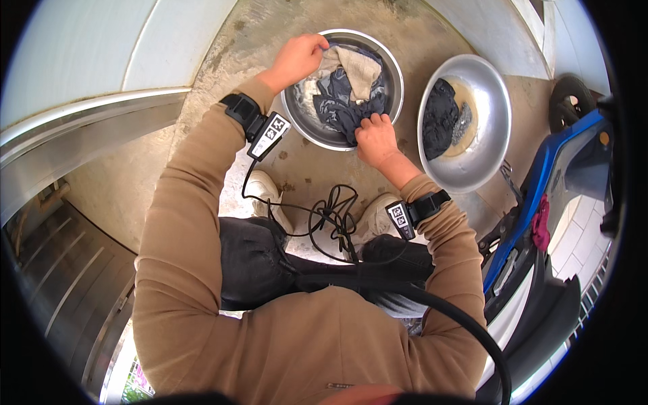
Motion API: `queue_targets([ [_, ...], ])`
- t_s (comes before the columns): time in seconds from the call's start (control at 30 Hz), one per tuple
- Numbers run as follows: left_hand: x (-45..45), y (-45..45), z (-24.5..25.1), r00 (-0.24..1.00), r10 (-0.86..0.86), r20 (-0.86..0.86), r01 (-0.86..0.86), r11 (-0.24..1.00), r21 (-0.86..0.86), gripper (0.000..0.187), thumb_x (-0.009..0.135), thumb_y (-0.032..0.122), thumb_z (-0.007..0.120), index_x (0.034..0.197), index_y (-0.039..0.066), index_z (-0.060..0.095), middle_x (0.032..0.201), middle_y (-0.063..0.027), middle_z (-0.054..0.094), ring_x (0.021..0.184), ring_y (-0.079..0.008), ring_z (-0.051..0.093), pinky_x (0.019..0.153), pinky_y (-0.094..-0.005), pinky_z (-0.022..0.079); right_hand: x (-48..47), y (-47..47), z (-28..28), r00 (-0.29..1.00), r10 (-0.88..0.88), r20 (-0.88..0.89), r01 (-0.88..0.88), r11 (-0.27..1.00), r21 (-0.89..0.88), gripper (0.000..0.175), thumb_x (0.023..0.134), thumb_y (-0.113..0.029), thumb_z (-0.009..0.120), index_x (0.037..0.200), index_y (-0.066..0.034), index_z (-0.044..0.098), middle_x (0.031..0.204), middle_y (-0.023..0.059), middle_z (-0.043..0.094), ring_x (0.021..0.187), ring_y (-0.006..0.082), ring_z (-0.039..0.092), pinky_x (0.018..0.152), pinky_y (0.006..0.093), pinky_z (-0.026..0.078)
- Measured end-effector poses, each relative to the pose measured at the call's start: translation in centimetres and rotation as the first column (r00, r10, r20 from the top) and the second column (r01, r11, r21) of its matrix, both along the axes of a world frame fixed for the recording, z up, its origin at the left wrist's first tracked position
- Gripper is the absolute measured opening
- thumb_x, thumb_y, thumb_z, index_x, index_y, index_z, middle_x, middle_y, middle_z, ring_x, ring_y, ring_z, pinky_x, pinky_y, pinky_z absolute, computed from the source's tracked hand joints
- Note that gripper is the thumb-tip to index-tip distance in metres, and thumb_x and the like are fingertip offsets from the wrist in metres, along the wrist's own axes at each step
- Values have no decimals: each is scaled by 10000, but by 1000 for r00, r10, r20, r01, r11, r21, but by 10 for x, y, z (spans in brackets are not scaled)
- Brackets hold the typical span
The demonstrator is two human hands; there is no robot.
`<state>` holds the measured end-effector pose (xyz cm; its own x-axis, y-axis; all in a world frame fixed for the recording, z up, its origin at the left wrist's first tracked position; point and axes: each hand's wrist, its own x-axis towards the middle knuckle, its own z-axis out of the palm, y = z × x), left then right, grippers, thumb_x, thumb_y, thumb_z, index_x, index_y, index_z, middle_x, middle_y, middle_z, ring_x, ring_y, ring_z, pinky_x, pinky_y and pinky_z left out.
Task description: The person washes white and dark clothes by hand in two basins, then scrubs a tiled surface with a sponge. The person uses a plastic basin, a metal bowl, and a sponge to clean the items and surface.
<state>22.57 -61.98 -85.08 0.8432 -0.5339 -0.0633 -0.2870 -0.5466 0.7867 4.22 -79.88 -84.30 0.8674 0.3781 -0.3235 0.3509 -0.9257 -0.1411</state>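
Note:
A round metal basin stands on the floor before me, holding wet dark cloth and a beige knitted cloth in sudsy water. At the basin's upper left rim, my left hand pinches an edge of fabric between thumb and fingers; which piece it belongs to is hard to tell. My right hand grips the dark cloth at the basin's lower rim. To the right, a second metal basin contains a bunched black cloth and a little brownish water. A grey, glittery clump lies beside that cloth.
A loosely coiled black cable hangs between my knees above my shoes. A blue and black motor scooter stands at the right, with a dark red cloth on it. Pale panels and a metal slatted structure are at the left.

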Motion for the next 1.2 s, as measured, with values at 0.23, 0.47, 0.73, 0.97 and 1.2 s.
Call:
queue_targets([
  [0.23, -27, -7, -4, 990, -134, -50, 137, 989, 57, 191, 792, 74, 504, 932, 65, 633, 806, -141, 627, 733, -276, 607, 663, -350, 477, -6, -18, 7, 911, -294, -288, 319, 947, 42, 170, 664, -187, 607, 798, -132, 696, 878, 101, 638, 847, 262, 600, 756, 392, 431],
  [0.47, -41, 4, -10, 994, -70, 88, 58, 989, 134, 240, 755, 48, 510, 980, 72, 588, 927, -147, 613, 839, -327, 589, 722, -395, 464, 34, -28, -16, 608, -794, -18, 754, 570, 326, 308, 740, -203, 657, 1006, -107, 536, 968, 93, 614, 902, 288, 584, 756, 400, 472],
  [0.73, -43, 19, -26, 926, 267, -265, -192, 941, 278, 350, 695, 56, 522, 1028, -23, 450, 955, -280, 575, 939, -447, 542, 811, -484, 428, 51, -13, -30, 659, -746, 91, 707, 656, 263, 266, 687, -71, 604, 916, -96, 471, 837, 94, 607, 856, 319, 560, 737, 425, 444],
  [0.97, -14, -6, -25, 939, 303, -163, -289, 951, 105, 363, 701, 26, 511, 1058, 16, 445, 975, -270, 587, 943, -435, 556, 815, -479, 431, 43, -5, 15, 786, -383, 485, 85, 845, 528, 184, 640, 23, 584, 768, -103, 546, 768, 68, 564, 752, 272, 537, 670, 388, 431],
  [1.2, 2, 1, -34, 934, 323, -152, -308, 945, 114, 423, 704, 15, 547, 1118, 64, 476, 1077, -215, 569, 1016, -381, 534, 842, -423, 437, 36, -10, -7, 836, -504, 219, 423, 845, 327, 140, 685, -56, 612, 797, -128, 569, 810, 53, 609, 807, 277, 577, 685, 397, 448],
])
